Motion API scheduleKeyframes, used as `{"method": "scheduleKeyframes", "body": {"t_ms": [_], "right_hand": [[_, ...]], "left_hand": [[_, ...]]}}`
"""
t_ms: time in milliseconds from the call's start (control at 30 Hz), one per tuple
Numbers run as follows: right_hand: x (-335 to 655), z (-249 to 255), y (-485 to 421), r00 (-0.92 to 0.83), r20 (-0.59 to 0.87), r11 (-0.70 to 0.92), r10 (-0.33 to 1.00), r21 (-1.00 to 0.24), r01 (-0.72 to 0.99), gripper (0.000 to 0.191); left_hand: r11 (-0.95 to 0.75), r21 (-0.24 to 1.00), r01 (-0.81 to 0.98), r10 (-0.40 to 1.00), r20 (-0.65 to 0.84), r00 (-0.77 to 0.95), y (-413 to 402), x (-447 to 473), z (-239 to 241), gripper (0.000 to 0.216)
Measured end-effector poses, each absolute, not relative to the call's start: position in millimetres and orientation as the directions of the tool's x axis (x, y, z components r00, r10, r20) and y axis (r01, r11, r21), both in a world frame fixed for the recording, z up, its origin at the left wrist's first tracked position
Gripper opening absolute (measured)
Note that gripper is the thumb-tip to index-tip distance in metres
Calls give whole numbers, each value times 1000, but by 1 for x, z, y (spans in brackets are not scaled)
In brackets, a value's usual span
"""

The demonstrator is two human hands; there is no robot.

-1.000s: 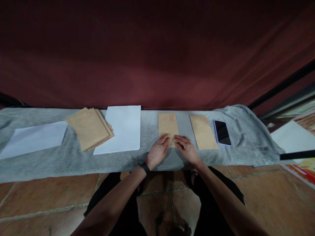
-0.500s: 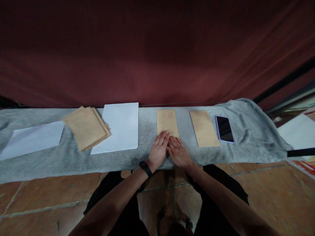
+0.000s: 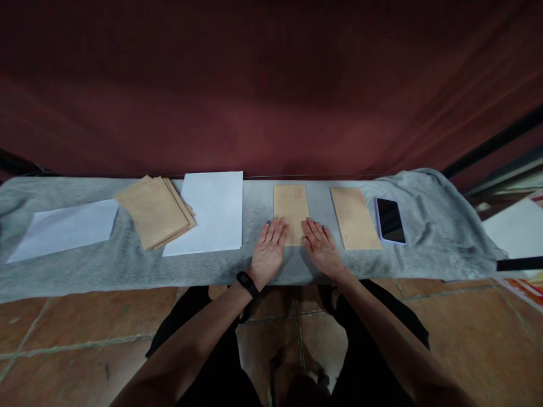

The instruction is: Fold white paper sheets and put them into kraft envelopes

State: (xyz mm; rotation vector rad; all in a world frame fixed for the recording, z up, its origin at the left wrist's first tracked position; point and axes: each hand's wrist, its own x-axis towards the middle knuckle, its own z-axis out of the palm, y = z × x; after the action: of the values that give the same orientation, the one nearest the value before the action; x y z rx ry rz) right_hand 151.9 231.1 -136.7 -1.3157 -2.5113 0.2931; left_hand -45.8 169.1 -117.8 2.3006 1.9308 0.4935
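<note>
A tan envelope lies upright on the grey cloth in front of me. My left hand rests flat at its lower left corner, fingers stretched out, with a black band on the wrist. My right hand lies flat at the lower right corner, fingers likewise extended. Both hands press the envelope's near edge and hold nothing.
A second tan envelope and a dark phone lie to the right. A white sheet, a stack of tan envelopes and another white sheet lie to the left. A dark red curtain hangs behind; tiled floor is below.
My hands were together over the envelope's near end; they have slid apart to its two lower corners. The view shifted slightly.
</note>
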Motion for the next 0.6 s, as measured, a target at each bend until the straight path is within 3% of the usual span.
{"method": "scheduleKeyframes", "body": {"t_ms": [200, 333, 600], "right_hand": [[156, -139, 234, -572, 145, 587, 807, -302, 751, 56], [157, -139, 236, -581, 127, 589, 804, -309, 747, 56], [159, -139, 239, -579, 120, 583, 806, -332, 742, 56]], "left_hand": [[-432, 300, 851, 901, 102, 422, 163, -29, -120, 51], [-413, 299, 860, 911, 119, 396, 153, -21, -124, 73], [-375, 292, 880, 927, 108, 359, 148, -27, -123, 78]]}}
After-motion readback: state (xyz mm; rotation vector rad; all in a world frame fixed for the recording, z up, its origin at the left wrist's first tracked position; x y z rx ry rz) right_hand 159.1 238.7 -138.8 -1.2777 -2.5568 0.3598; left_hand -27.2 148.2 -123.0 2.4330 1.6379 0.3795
